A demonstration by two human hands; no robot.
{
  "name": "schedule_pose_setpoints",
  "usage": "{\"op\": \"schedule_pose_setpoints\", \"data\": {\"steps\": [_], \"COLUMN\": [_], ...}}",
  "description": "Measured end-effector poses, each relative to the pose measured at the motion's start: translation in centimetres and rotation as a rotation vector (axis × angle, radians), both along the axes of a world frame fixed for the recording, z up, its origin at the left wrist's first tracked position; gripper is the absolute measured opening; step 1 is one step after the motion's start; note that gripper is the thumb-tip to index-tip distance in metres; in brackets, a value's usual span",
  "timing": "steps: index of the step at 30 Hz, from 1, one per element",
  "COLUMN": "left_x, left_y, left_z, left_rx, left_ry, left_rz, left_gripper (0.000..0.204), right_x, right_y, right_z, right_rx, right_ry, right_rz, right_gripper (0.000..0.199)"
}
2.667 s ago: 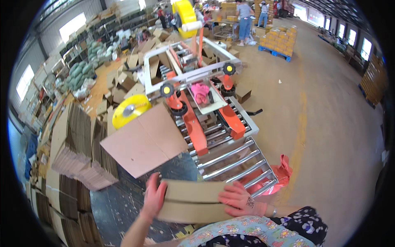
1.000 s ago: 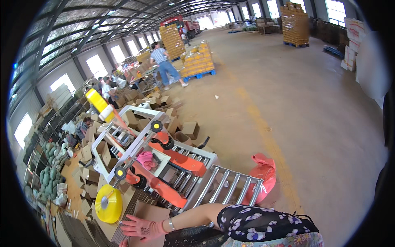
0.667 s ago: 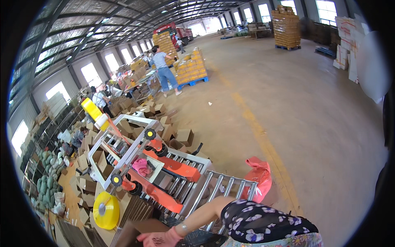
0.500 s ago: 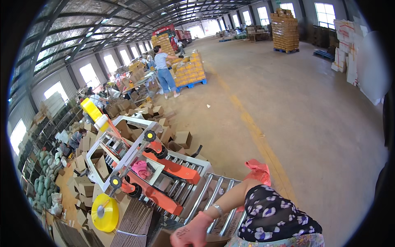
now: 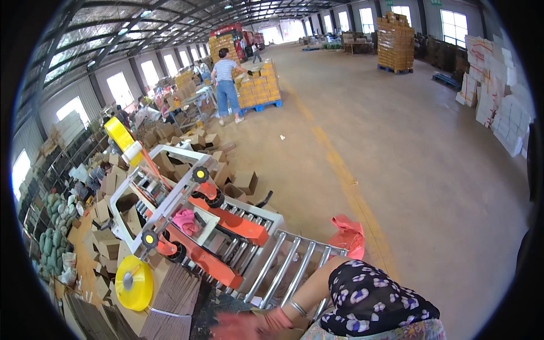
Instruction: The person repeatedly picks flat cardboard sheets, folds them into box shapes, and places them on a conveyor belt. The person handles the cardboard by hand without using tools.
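My right hand (image 5: 241,327), in a pinkish-red glove, is at the lower edge, smeared by motion. I cannot tell whether its fingers are apart or closed, or whether they hold anything. The forearm crosses leftward over the near end of a metal roller conveyor (image 5: 276,272), a band round its wrist. A piece of brown cardboard shows partly under the wrist, cut off by the frame. Left of the hand stands a strapped bundle of flattened cardboard boxes (image 5: 173,297). My left hand is out of view.
Beyond the rollers is a carton taping machine (image 5: 224,224) with orange side belts, a pink cloth (image 5: 186,221) and yellow tape rolls (image 5: 134,283). Open cartons (image 5: 245,181) lie behind it. A red plastic bag (image 5: 347,235) is right of the conveyor. A person (image 5: 226,85) stands by a loaded pallet.
My right hand has moved left and slightly down, blurring. The view has shifted a little, so the machine sits further left. The distant person's arm remains over the pallet.
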State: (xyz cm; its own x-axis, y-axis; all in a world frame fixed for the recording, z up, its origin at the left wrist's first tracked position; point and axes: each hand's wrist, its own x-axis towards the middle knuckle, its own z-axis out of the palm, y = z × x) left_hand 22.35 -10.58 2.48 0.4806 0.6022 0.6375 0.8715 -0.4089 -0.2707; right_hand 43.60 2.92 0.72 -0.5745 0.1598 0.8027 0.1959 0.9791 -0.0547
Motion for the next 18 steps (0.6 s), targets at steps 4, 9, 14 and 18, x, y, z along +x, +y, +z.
{"op": "schedule_pose_setpoints", "data": {"steps": [4,9,14,18], "left_x": [-0.7,-1.2,12.7,18.5], "left_y": [-1.2,8.2,21.5,30.9], "left_z": [-2.4,-6.4,-1.1,-7.6], "left_rx": [-0.019,-1.183,-1.285,-0.553], "left_ry": [-0.199,-1.512,-0.792,-0.291], "left_rz": [0.233,0.002,-0.178,-0.184], "left_gripper": [0.057,0.050,0.070,0.029], "right_x": [3.9,11.3,18.7,16.5], "right_y": [-1.2,-6.0,-8.1,-2.4], "right_z": [-2.2,-10.5,-9.6,-11.4], "right_rx": [-0.281,-0.577,-0.527,-0.470], "right_ry": [-0.009,0.034,0.586,0.238], "right_rz": [0.074,-0.119,-0.660,-0.950], "right_gripper": [0.031,0.039,0.018,0.022]}}
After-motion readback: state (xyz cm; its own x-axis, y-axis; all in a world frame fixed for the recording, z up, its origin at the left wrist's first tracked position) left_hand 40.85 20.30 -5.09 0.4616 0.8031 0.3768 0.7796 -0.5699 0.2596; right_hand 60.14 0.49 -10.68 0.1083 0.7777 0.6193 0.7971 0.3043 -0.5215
